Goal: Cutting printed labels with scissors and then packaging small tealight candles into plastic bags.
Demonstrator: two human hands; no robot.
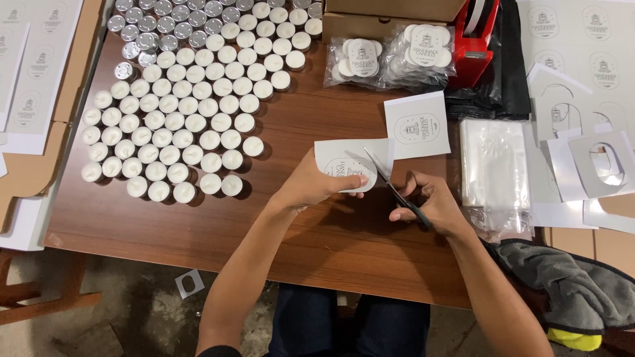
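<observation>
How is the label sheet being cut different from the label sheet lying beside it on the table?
The held sheet is gripped in the left hand with scissors from the right hand cutting it; the loose sheet lies flat and untouched. The held sheet's edge is already trimmed curved; the loose sheet is a full rectangle. Both are white with an oval printed label.

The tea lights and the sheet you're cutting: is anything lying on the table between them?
No, in the head view only bare brown table separates the tea lights from the label sheet in the left hand.
</observation>
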